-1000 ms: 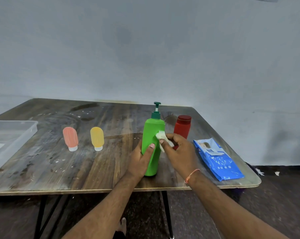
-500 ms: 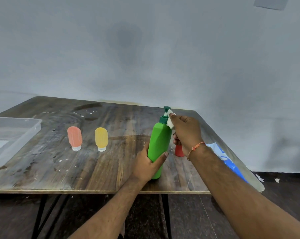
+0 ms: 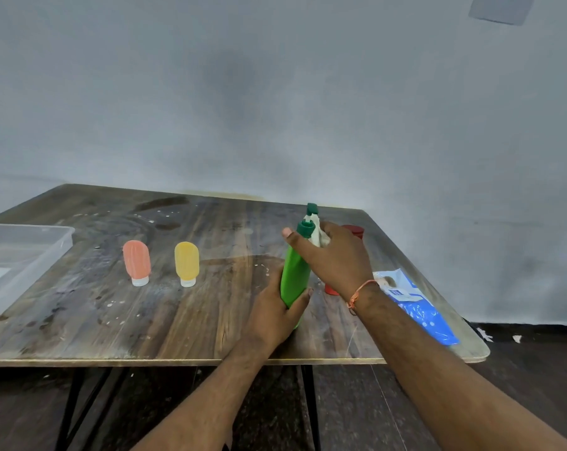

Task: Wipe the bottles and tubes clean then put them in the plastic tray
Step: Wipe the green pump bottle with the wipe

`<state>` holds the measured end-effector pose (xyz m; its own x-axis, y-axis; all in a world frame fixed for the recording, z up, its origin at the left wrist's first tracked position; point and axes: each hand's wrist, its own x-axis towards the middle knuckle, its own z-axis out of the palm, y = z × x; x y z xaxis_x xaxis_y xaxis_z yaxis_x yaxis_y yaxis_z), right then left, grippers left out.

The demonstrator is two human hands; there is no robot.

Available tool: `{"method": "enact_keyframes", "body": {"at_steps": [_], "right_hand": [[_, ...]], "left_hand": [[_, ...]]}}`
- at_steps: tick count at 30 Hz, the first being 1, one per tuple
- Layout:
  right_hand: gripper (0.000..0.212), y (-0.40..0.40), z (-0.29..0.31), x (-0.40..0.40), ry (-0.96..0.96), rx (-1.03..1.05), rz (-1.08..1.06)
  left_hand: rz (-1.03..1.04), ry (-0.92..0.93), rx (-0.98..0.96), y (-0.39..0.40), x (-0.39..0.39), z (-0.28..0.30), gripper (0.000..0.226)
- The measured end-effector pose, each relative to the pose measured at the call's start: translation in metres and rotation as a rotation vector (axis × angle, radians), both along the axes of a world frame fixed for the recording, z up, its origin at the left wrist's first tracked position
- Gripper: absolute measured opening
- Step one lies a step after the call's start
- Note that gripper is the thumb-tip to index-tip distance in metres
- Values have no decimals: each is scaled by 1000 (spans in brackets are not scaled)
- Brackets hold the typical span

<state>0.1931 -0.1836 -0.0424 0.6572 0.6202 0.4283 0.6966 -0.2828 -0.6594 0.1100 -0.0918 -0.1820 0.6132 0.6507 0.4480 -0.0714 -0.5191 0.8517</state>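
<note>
Wiping step under way. Left hand (image 3: 272, 315) fingers clamped round green bottle (image 3: 294, 278) standing near table (image 3: 177, 330) front edge. Right hand (image 3: 335, 255) fingers curled, pressing white wipe (image 3: 315, 231) at pump neck. Next, likely: carry bottle left to plastic tray (image 3: 21, 265), well apart.

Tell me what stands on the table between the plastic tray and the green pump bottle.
In the head view, two upside-down tubes stand between the plastic tray and the green pump bottle: an orange tube, then a yellow tube.
</note>
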Motion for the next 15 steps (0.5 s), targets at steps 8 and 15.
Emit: {"method": "enact_keyframes", "body": {"at_steps": [8, 15], "right_hand": [[35, -2, -6, 15, 11, 103, 51], [23, -3, 1, 26, -21, 69, 265]], "left_hand": [[-93, 76, 121, 0, -3, -2, 87], [-133, 41, -203, 15, 3, -6, 58]]}}
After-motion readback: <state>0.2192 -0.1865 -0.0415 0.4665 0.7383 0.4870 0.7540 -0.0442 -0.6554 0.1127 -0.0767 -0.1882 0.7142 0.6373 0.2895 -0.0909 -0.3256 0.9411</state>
